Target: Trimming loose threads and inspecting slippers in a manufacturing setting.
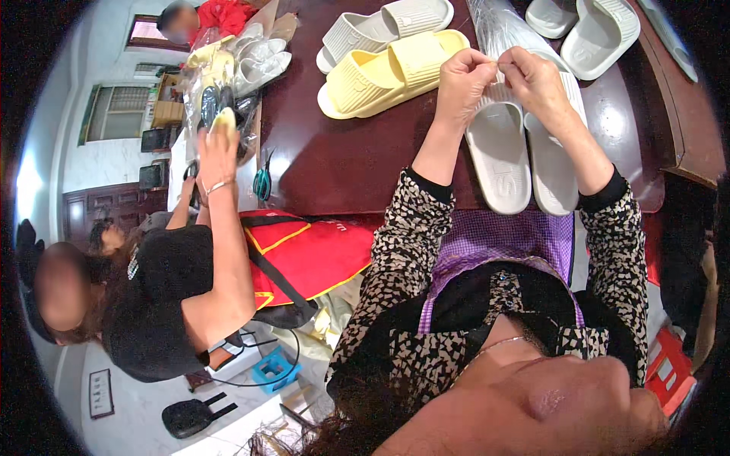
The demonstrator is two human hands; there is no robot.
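My left hand point(465, 85) and my right hand point(537, 87) meet above the table, thumb and fingertips pinched close together. Whatever small, thin thing they hold is too fine to make out. Below them lies a pair of light grey slide slippers, the left one point(499, 159) and the right one point(554, 171), toes away from me and heels by the table edge. Clear plastic film point(498, 26) lies just beyond my fingers. Close by my left hand sits a yellow slide slipper point(380, 76), with a pale grey slipper point(372, 34) behind it.
More grey slippers point(603, 38) lie at the far right of the dark red table point(319, 163). Teal-handled scissors point(263, 181) are at the left. There a co-worker's hand point(219, 156) reaches over a slipper, beside several bagged slippers point(262, 61). Another person sits beyond.
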